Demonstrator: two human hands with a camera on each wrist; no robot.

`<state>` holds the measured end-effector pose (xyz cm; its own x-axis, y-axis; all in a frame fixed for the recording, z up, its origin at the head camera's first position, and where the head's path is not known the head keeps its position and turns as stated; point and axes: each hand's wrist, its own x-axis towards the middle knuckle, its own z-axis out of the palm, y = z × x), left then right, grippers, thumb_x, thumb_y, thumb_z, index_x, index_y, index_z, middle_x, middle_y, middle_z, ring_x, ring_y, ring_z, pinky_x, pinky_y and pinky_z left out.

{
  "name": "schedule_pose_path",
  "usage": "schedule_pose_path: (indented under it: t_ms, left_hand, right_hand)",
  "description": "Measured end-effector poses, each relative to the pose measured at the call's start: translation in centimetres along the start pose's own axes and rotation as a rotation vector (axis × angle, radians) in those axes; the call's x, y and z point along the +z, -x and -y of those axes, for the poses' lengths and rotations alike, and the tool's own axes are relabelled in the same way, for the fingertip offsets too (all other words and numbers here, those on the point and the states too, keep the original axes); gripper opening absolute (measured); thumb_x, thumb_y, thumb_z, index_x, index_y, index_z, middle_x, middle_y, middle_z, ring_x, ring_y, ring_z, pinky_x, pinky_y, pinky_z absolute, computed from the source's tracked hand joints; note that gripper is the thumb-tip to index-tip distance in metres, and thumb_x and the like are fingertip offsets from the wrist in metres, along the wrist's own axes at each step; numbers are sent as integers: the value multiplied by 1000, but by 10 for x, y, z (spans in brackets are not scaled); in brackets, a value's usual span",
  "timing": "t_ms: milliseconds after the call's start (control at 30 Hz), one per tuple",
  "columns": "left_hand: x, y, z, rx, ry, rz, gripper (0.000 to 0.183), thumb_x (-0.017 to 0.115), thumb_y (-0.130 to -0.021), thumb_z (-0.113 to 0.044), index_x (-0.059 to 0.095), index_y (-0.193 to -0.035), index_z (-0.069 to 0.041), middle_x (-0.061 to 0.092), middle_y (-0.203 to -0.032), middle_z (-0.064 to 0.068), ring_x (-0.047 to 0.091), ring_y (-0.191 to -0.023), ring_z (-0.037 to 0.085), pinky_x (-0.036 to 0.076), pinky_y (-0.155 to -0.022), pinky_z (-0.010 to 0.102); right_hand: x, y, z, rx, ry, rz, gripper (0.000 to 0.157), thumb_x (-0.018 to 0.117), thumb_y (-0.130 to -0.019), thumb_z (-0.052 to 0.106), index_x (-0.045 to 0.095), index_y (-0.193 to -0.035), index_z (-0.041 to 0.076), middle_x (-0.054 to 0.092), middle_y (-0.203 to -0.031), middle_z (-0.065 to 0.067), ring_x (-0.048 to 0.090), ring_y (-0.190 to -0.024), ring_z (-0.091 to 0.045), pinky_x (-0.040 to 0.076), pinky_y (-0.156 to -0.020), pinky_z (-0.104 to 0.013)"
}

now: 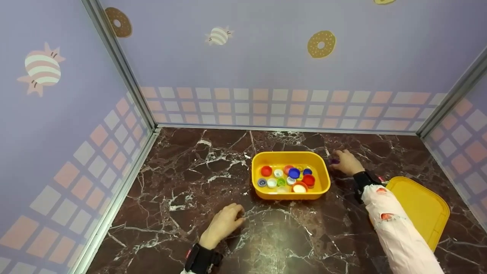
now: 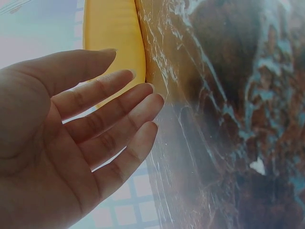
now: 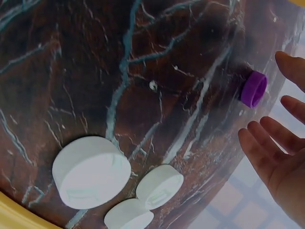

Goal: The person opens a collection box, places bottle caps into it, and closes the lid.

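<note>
Right hand (image 3: 281, 164) beside a purple cap (image 3: 254, 89), fingers apart from it.
Hand enters at right edge of view, fingers spread and slightly bent, palm bare; cap sits on dark counter (image 3: 71, 102), veined pale and blue-grey, hollow side toward the fingers. Lower left: one large white cap (image 3: 90, 174), just beside it two smaller white caps (image 3: 159, 187), these two touching. Curved yellow edge (image 3: 21, 214) in bottom left corner, another yellow bit top right. Pale squared wall pattern (image 3: 245, 191) lower right, blurred.
</note>
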<state>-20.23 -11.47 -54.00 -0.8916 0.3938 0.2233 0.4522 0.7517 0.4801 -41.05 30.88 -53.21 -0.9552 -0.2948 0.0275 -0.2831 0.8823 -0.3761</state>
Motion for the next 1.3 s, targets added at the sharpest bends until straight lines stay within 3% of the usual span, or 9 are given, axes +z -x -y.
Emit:
schedule_pose_path:
  t_ms: [233,467,633,1033,1300]
  left_hand:
    - [0,0,0,15,-7,-21,9,68,-79,-9,60,-83,-7,51,-76,1,51,-65,12,43,-55,26]
    - [0,2,0,2,-20,-12,10,68,-79,-10,59,-81,-7,49,-74,-1,49,-63,11,42,-55,26]
    - [0,1,0,7,-17,-20,10,68,-78,-9,59,-82,-7,50,-75,0,50,-65,12,43,-56,27]
    - [2,3,2,27,-16,-49,10,69,-78,-9,59,-81,-8,51,-75,1,51,-64,12,42,-54,27]
    - [2,2,2,-6,-4,-20,10,68,-79,-11,59,-83,-8,51,-76,1,50,-63,12,42,-54,27]
  right_hand:
    - [8,0,0,35,20,-10,53,71,-77,20,48,-117,-7,43,-105,-32,45,-95,-50,37,-77,-60]
    - [16,-1,0,-23,37,-26,45,68,-79,14,52,-114,-8,45,-102,-33,46,-92,-51,37,-78,-59]
    - [16,1,-1,-12,64,-16,41,67,-79,11,54,-114,-7,47,-97,-30,48,-88,-49,39,-74,-59]
    - [16,0,-8,-105,51,-69,19,68,-72,1,60,-87,-7,54,-79,-21,53,-77,-40,41,-71,-51]
    - [10,2,-6,-133,24,-44,15,68,-72,-1,61,-83,-8,57,-74,-18,53,-74,-39,42,-69,-50]
